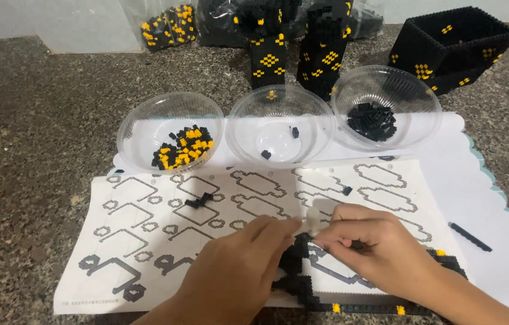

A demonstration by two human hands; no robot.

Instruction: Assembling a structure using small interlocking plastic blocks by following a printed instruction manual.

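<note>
My left hand [239, 265] and my right hand [374, 247] meet over a flat black brick panel [302, 283] with a few yellow studs, lying on the white instruction sheet [146, 235]. The fingertips of both hands pinch at the panel's upper part, beside a small white tool [314, 218] that my right hand seems to hold. Much of the panel is hidden under my hands. A small black brick piece [199, 201] lies on the sheet to the upper left.
Three clear plastic bowls stand behind the sheet: the left bowl [146, 123] with black and yellow bricks, the middle bowl [248, 120] with two or three black ones, the right bowl [417, 102] with black bricks. A black strip [469, 236] lies right. Black-and-yellow brick structures [453, 45] stand behind.
</note>
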